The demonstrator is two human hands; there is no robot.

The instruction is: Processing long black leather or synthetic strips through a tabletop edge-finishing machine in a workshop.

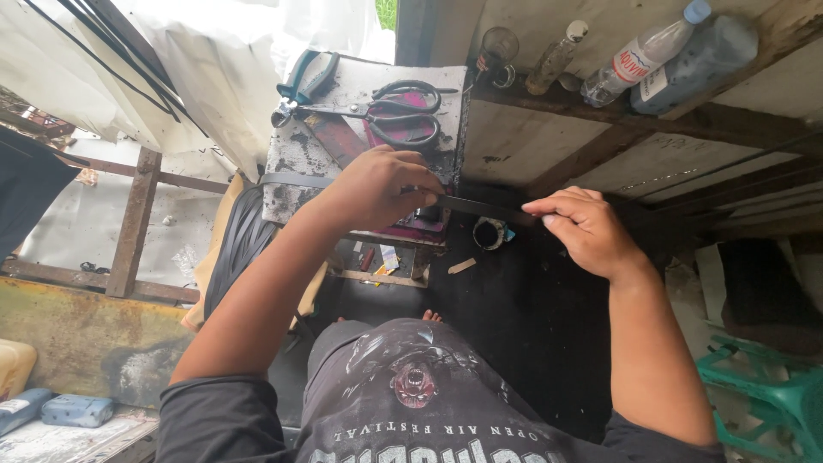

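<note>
Nearest to us is our own dark printed shirt (411,411), with both bare forearms reaching out over it. Our left hand (377,190) has its fingers curled down and closed around a long, flat, dark strip (480,207), pressing it against the edge of a small worn work block (296,154) whose pale top is scuffed and stained black. The strip looks thin, smooth and band-like; a greyer stretch of it continues past our left hand toward the left edge of the block. To the right, the strip spans the gap between our hands and ends under our right hand (587,227), whose fingers are drawn together and pinch its far end between thumb and fingertips. So the strip lies stretched straight between the two grips, touching both. On the block beyond our left hand rest black-handled scissors (399,111) and teal-handled pliers (304,81), both metal. Below the strip, near our right hand, sits a small round black tin (489,233). Farther right, clear plastic bottles (643,56) lie on a rough wooden beam.
</note>
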